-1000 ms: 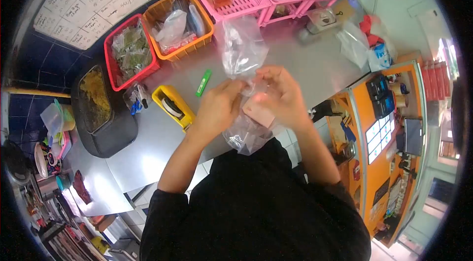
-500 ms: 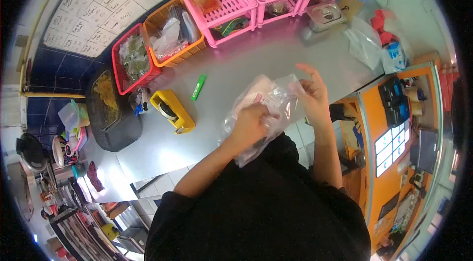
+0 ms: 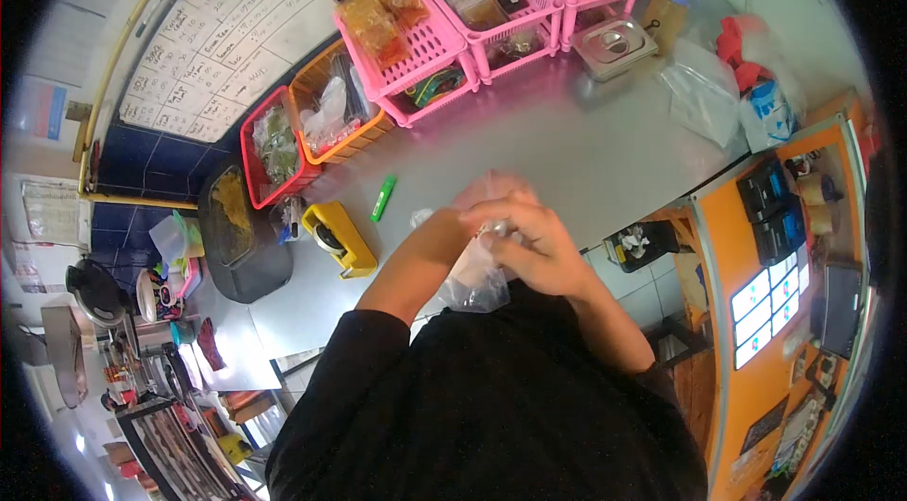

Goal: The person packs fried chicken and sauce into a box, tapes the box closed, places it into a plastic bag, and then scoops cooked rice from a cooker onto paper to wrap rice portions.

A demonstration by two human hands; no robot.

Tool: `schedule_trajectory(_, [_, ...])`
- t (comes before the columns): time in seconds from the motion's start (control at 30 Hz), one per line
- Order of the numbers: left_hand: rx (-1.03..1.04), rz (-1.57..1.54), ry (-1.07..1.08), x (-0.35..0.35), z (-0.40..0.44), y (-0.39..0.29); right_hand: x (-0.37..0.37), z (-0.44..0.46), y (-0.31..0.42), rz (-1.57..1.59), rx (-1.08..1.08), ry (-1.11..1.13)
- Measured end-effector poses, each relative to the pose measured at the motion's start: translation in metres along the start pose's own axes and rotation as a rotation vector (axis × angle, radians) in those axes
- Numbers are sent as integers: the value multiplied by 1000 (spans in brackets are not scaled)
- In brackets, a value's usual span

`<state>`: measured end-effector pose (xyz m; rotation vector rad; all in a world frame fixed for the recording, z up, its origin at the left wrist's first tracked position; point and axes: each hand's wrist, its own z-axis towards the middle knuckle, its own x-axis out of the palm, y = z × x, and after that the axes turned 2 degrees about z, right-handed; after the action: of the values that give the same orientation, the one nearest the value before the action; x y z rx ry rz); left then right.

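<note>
Head view shows the right hand point(image 3: 539, 241) with its grip curled on a clear bag point(image 3: 475, 290), something pale inside, near the front edge of the bench point(image 3: 567, 137). The left hand point(image 3: 455, 225) meets it, partly hidden; its grip cannot be told. A yellow tape dispenser point(image 3: 348, 241) stands left of them on the bench.

A whiteboard point(image 3: 219, 45) and dark blue tiles point(image 3: 137, 153) back a shiny metal counter point(image 3: 557, 137)
</note>
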<state>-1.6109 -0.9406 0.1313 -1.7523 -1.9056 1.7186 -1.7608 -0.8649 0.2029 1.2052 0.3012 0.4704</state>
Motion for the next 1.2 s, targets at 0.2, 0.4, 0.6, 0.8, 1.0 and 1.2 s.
schedule_trajectory(0.2, [-23, -229, -86, 0, 1, 48, -9, -15, 5, 261, 62, -157])
schedule_trajectory(0.4, [-203, -140, 2, -20, -30, 49, 11, -15, 19, 411, 188, -89])
schedule_trajectory(0.6, [44, -136, -143, 28, -9, 142, 25, -5, 18, 378, 259, -96])
schedule_trajectory(0.8, [289, 214, -212, 44, -13, 99, 15, -2, 10, 420, 251, -149])
schedule_trajectory(1.0, [-36, 528, 124, 11, -169, -5, -9, -4, 0, 626, 290, -412])
schedule_trajectory(1.2, [18, 564, 82, -42, -274, -47, -3, -11, -10, 744, 150, -216])
